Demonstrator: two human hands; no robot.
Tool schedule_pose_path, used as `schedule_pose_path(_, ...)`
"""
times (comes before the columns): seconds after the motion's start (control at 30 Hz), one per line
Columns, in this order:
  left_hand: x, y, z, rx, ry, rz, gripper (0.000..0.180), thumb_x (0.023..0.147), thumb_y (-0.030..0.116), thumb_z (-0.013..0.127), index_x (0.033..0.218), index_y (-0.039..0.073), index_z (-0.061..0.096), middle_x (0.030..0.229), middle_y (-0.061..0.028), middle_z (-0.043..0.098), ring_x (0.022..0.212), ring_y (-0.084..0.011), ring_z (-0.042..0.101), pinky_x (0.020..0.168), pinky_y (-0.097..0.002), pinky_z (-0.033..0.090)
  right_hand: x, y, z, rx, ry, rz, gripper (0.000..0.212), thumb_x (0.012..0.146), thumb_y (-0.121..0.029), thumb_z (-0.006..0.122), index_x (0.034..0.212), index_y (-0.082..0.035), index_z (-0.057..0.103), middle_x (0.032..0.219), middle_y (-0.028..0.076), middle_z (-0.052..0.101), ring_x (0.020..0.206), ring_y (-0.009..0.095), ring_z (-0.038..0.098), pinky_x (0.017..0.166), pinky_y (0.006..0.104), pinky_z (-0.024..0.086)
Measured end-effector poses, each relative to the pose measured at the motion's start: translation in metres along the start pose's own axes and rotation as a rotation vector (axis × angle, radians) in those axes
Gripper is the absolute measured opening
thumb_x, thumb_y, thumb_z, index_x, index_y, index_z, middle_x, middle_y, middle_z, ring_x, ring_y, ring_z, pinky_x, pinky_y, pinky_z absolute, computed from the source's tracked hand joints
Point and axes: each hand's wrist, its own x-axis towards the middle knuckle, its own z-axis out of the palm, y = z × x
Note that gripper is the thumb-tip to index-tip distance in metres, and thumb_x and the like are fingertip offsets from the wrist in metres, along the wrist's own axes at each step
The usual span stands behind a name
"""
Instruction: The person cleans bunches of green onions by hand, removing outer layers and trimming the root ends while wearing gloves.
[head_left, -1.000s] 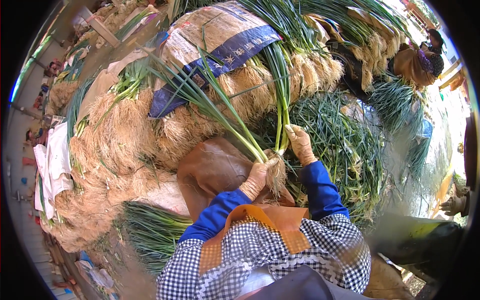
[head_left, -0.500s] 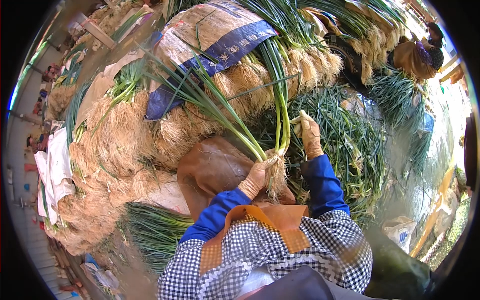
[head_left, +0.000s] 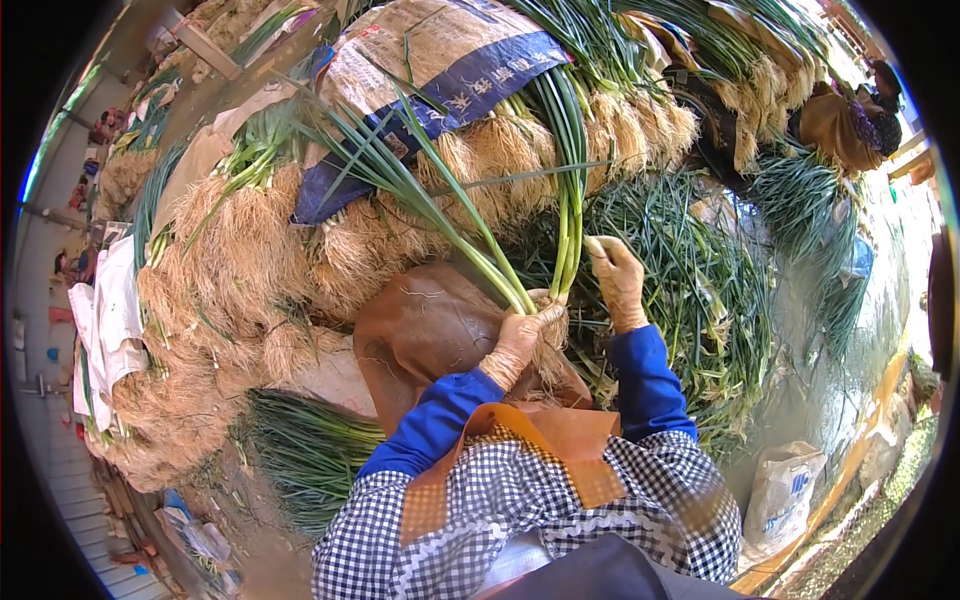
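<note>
My left hand [head_left: 518, 338], in a pale glove, is closed around the lower ends of some green onions [head_left: 568, 235], just above the roots. Their white-green stalks fan upward in two groups, with long leaves leaning away to the far left and straight up. Stringy tan roots [head_left: 552, 360] hang below the fist. My right hand [head_left: 620, 282], also gloved, is raised just right of the right-hand stalks, its fingers bent in a pinch beside them. What lies between those fingertips, if anything, is too small to make out. A brown apron [head_left: 430, 325] covers my lap beneath the bunch.
Root-heavy onion bundles [head_left: 235, 235] are heaped at the left and ahead, partly under a printed sack [head_left: 450, 75]. Loose green leaves [head_left: 690, 270] pile up at my right. More onions [head_left: 310, 450] lie near my left elbow. A white bag [head_left: 785, 490] stands at the lower right.
The right-hand stalks sit closer together and straighter above my left fist. My right hand stays beside them, its fingers slightly re-angled. The view has shifted a little, showing more of the white bag.
</note>
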Motion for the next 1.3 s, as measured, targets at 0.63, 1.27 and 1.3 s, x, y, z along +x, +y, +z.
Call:
schedule_pose_path(0.63, 0.011, -0.004, -0.016, -0.271, -0.134, -0.201, 0.029, 0.083, 0.005, 0.062, 0.111, 0.0, 0.056, 0.091, -0.0062, 0.063, 0.078, -0.0147, 0.062, 0.07, -0.0252, 0.052, -0.061, -0.036, -0.105, 0.097, -1.098, 0.326, 0.026, 0.091, -0.028, 0.054, 0.094, -0.004, 0.063, 0.079, 0.009, 0.061, 0.078, 0.015, 0.059, 0.071, 0.0317, 0.048)
schedule_pose_path(1.27, 0.006, 0.039, 0.013, -0.38, -0.461, -0.065, 0.012, 0.083, 0.012, 0.054, 0.077, 0.001, 0.053, 0.085, -0.0103, 0.054, 0.088, -0.0203, 0.054, 0.088, -0.0317, 0.042, -0.006, 0.04, 0.022, 0.652, -0.012, 0.356, 0.027, 0.092, -0.023, 0.047, 0.1, -0.002, 0.061, 0.071, 0.001, 0.055, 0.062, 0.01, 0.05, 0.056, 0.0228, 0.041)
schedule_pose_path(1.3, 0.009, 0.032, 0.002, -0.344, -0.459, 0.003, 0.015, 0.085, 0.013, 0.053, 0.074, 0.003, 0.052, 0.084, -0.0107, 0.053, 0.085, -0.0198, 0.055, 0.089, -0.0322, 0.041, -0.006, 0.037, 0.028, 0.655, -0.021, 0.355, 0.027, 0.092, -0.023, 0.047, 0.1, -0.002, 0.061, 0.071, 0.001, 0.055, 0.062, 0.01, 0.05, 0.056, 0.0228, 0.041)
